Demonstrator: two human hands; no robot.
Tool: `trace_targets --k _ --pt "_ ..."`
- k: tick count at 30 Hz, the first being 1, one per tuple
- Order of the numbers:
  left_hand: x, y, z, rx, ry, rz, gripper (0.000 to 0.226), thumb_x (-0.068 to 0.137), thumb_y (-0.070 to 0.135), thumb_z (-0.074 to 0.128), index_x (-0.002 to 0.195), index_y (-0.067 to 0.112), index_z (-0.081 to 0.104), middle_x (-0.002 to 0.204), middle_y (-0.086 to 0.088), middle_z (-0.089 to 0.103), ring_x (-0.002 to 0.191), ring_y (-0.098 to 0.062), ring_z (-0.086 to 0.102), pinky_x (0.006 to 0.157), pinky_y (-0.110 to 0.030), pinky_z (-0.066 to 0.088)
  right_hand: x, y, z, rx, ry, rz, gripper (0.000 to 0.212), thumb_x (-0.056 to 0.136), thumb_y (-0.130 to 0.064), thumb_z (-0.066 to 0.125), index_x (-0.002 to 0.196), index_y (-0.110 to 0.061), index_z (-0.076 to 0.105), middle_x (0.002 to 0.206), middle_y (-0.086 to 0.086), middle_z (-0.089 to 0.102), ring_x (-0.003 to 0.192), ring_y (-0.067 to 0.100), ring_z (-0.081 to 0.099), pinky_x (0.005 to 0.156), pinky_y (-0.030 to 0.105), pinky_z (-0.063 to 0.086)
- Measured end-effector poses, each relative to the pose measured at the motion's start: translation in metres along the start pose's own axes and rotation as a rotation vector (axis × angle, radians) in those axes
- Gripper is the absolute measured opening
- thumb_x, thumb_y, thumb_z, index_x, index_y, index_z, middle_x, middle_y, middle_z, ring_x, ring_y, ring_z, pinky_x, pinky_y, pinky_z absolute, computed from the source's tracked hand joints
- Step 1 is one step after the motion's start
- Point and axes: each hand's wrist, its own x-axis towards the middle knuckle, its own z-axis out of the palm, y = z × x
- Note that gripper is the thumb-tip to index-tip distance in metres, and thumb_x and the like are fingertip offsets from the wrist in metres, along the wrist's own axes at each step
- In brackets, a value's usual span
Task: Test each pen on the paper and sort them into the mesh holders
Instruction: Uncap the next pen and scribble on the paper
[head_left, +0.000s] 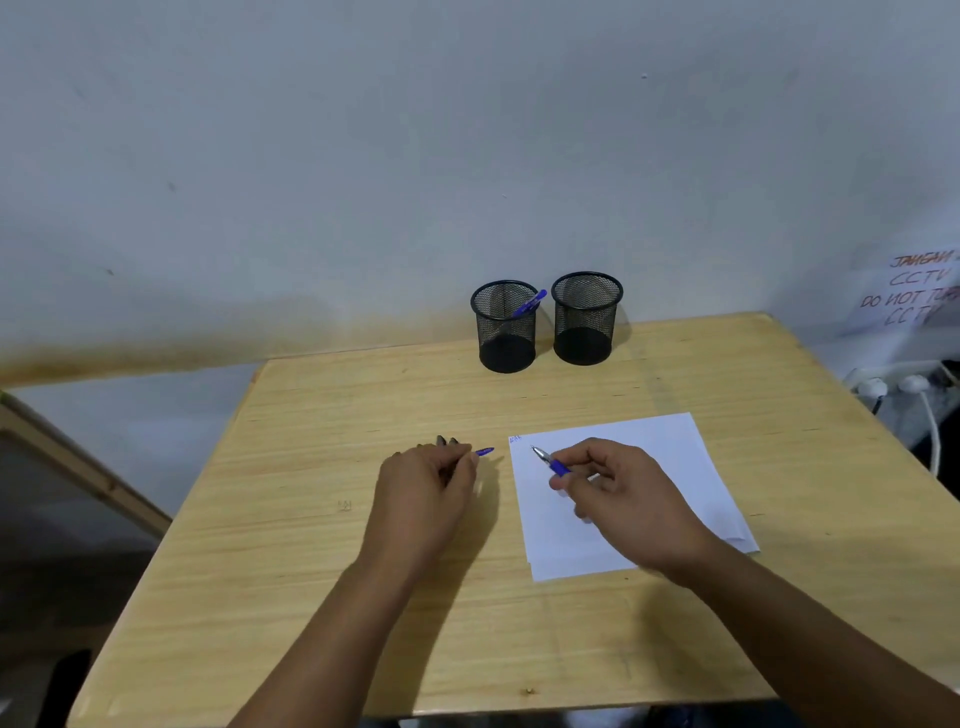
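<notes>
Two black mesh holders stand at the table's far edge. The left holder (505, 327) has a blue pen (531, 303) leaning in it; the right holder (585, 318) looks empty. A white paper (649, 447) lies on the table with a small blue scribble at its top left corner. My right hand (618, 493) holds a blue pen (551, 462) over the paper, its silver tip pointing up-left. My left hand (426, 493) rests left of the paper, closed on a blue pen cap (484, 451). Dark pen ends (447, 440) stick out beyond its fingers.
The wooden table (363, 597) stands against a pale wall. A power strip with white plugs and cables (893, 389) sits off the table's right edge. A handwritten notice (914, 291) hangs on the wall at right. A wooden frame (78, 467) leans at left.
</notes>
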Motion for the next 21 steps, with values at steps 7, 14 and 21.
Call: trace_targets --k 7,14,21 --pt "0.007 -0.020 0.029 0.251 0.077 0.144 0.034 0.095 0.037 0.055 0.069 0.018 0.066 0.057 -0.001 0.059 0.064 -0.017 0.053 0.071 -0.023 0.033 -0.004 0.002 -0.004 0.277 0.050 0.062 0.026 0.091 -0.005 0.065 0.110 -0.020 0.071 0.090 0.013 0.075 0.076 0.023 0.074 0.078 0.039 0.062" --pt "0.011 -0.024 0.028 0.442 0.077 0.199 0.035 0.090 0.032 0.062 0.060 0.026 0.046 0.056 0.010 0.036 0.061 -0.020 0.043 0.065 -0.037 0.042 -0.001 0.007 -0.003 0.303 0.112 0.053 0.018 0.091 -0.009 0.066 0.105 -0.016 0.075 0.089 0.006 0.077 0.079 0.019 0.076 0.081 0.039 0.062" --pt "-0.031 0.001 0.040 0.348 0.009 0.308 0.014 0.087 0.039 0.054 0.084 0.027 0.060 0.092 0.016 0.064 0.087 -0.017 0.052 0.079 -0.030 0.043 0.004 0.012 -0.009 0.464 0.134 0.050 0.032 0.094 0.004 0.056 0.111 -0.016 0.073 0.103 0.005 0.077 0.096 0.017 0.074 0.094 0.035 0.056"
